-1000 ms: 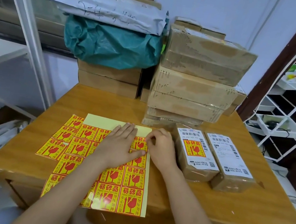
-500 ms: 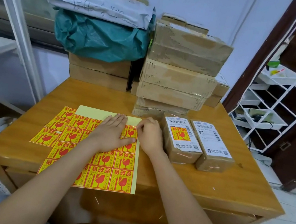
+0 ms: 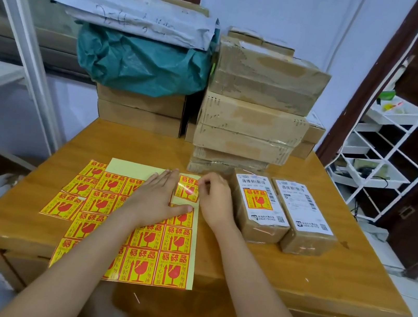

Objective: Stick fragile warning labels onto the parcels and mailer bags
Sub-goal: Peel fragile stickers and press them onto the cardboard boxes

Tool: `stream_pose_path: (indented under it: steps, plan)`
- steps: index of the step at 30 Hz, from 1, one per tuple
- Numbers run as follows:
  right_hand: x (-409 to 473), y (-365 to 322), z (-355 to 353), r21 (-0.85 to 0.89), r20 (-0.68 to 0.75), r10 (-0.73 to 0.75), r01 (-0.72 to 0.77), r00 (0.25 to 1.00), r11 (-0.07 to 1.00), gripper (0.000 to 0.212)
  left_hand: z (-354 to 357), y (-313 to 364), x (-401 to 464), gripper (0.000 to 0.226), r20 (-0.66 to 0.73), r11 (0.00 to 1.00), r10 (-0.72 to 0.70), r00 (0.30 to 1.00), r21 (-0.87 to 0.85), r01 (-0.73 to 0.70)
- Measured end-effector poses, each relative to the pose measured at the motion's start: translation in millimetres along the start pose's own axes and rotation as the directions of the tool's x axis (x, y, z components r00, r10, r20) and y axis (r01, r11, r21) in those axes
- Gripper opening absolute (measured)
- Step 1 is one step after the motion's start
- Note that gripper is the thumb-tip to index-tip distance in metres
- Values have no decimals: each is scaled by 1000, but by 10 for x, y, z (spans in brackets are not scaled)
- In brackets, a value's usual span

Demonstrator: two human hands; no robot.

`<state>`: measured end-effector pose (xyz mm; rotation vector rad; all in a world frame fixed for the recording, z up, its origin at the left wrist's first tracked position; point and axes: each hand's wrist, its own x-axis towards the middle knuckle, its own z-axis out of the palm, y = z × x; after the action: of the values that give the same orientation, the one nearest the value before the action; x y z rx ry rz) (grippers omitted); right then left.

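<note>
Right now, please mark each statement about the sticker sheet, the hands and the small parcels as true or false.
1. The left hand lies flat on the sticker sheet. True.
2. The right hand pinches a fragile sticker at the sheet's top corner. True.
3. Both small parcels by the right hand carry a fragile sticker. False: only the nearer parcel does; the far parcel shows only its shipping label.
4. The green mailer bag lies on the table top. False: it rests on stacked cardboard boxes.
</note>
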<state>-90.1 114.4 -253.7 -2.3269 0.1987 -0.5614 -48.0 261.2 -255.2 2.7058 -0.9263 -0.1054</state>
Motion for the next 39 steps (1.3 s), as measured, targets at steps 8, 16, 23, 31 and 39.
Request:
stream_pose_path:
  steps: [8,16,23,31,39]
  plan:
    - [-172,-230,-258,122,-190,-266,292,945,949,12,-3,-38,18,100,-25,989,-4,1000,-147,0]
    - [-309,-159,-1089,186,-230,-224,269,947,945,14,-128,-11,43,75,-24,942,-100,995,-324,87]
    - [-443,429,-1808,307,-311,73,27,948,951,26,-248,459,-54,34,-327,944,-7,945,-313,-102]
    - [-472,658,-1876,658,-187,396,-185,899,730,13,-87,1241,14,58,-144,898,338,930,-248,-364]
    - [-479,491,-1691,735,-90,376,-193,922,650,19,-82,1121,-31,66,-254,927,251,934,-216,-307]
